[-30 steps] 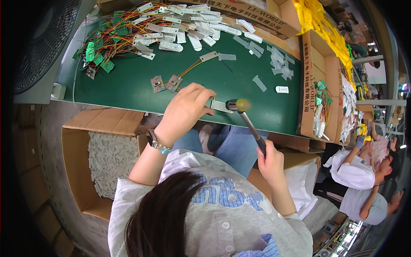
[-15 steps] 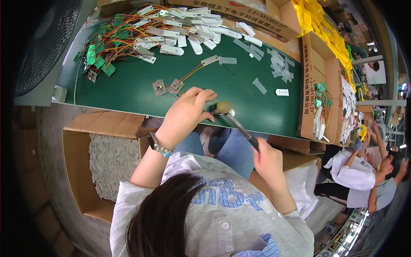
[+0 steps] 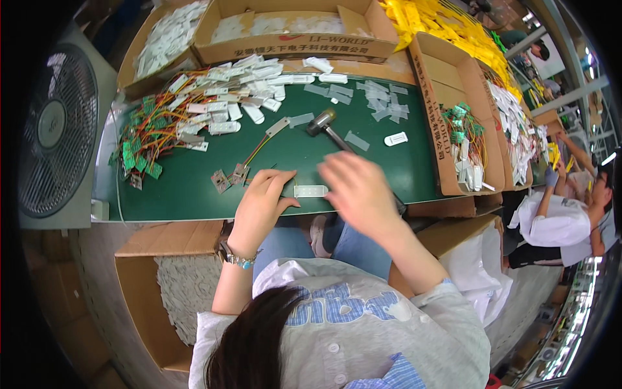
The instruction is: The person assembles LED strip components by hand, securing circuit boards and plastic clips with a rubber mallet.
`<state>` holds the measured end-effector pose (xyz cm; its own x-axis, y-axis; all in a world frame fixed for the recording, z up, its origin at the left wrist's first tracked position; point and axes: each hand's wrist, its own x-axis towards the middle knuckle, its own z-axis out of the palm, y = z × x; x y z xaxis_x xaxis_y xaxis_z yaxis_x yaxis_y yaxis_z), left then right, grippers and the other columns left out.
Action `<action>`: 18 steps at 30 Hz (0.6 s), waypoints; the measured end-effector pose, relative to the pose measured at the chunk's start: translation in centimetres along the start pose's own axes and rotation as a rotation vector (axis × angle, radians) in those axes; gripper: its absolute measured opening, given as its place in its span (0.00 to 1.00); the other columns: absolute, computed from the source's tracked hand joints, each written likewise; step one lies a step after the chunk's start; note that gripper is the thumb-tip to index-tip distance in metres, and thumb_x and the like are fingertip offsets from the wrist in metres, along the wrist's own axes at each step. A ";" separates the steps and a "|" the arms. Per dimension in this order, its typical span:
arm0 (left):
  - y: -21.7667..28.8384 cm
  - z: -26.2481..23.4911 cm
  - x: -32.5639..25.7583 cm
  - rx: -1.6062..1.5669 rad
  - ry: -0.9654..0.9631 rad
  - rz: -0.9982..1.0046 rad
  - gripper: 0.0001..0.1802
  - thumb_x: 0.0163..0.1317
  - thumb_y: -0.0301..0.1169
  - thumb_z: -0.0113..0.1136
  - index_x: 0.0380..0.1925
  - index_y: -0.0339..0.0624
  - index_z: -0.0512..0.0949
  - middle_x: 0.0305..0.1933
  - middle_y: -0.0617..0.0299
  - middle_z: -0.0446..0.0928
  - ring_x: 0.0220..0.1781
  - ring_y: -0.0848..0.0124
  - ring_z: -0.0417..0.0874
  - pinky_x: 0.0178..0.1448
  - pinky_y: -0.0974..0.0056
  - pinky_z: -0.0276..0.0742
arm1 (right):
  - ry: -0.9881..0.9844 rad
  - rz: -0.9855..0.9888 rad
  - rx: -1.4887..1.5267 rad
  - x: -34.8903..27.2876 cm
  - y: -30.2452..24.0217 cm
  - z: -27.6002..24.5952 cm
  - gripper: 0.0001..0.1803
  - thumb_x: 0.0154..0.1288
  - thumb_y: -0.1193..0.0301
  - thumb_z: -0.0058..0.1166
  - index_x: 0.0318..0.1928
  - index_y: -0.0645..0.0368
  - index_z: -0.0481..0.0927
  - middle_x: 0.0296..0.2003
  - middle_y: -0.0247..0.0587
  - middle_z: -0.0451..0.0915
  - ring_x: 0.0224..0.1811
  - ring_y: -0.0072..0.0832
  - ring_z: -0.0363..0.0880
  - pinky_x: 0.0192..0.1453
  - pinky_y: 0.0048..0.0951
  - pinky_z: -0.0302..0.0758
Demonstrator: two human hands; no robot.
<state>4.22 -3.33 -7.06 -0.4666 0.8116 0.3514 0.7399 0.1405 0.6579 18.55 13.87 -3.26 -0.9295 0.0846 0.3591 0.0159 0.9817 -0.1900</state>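
Note:
A small white strip with rows of dots (image 3: 311,191) lies flat near the green table's front edge. My left hand (image 3: 260,198) rests at its left end, thumb and forefinger spread on either side. Slightly blurred, my right hand (image 3: 361,193) hovers by the strip's right end with fingers stretched out and nothing seen in them. A hammer (image 3: 338,139) lies on the table beyond my right hand, which covers part of its handle. Beyond my left hand are two small circuit boards (image 3: 230,177), with red and yellow wires running to a pale plate (image 3: 278,126).
A heap of wired boards and white strips (image 3: 214,107) covers the back left. Clear film pieces (image 3: 387,100) and a white oval cover (image 3: 395,139) lie at right. Cardboard boxes (image 3: 424,97) line the back and right; a fan (image 3: 58,126) stands left. Another person works far right.
My right hand has let go of the hammer, now lying farther back on the table, and has moved to the strip. My left hand remains beside the strip. The view has shifted.

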 end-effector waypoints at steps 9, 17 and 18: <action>-2.6 0.9 -2.4 0.271 0.733 0.195 0.13 0.59 0.12 0.57 0.42 0.38 0.78 0.44 0.56 0.81 0.46 0.56 0.81 0.53 0.55 0.76 | 0.342 -0.210 0.126 6.3 1.0 -1.9 0.10 0.55 0.71 0.63 0.40 0.53 0.84 0.34 0.30 0.82 0.38 0.30 0.78 0.42 0.33 0.72; -1.4 0.1 -1.2 0.368 0.419 -0.038 0.14 0.60 0.18 0.60 0.46 0.39 0.79 0.51 0.54 0.78 0.56 0.54 0.76 0.64 0.51 0.69 | 0.746 0.356 -0.393 -2.4 7.7 -12.8 0.15 0.59 0.80 0.64 0.48 0.57 0.85 0.43 0.39 0.85 0.46 0.38 0.80 0.53 0.36 0.75; -1.3 -0.1 -1.0 0.372 0.422 -0.041 0.14 0.60 0.18 0.60 0.46 0.39 0.79 0.51 0.54 0.78 0.56 0.54 0.76 0.64 0.51 0.69 | 0.706 0.455 -0.417 -4.5 9.3 -12.9 0.15 0.62 0.77 0.62 0.50 0.58 0.84 0.45 0.41 0.84 0.49 0.39 0.79 0.55 0.39 0.74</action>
<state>3.71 -4.35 -8.19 -0.5957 0.5147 0.6166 0.8022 0.4200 0.4245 27.64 24.86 5.08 -0.3644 0.4257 0.8282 0.5812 0.7989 -0.1548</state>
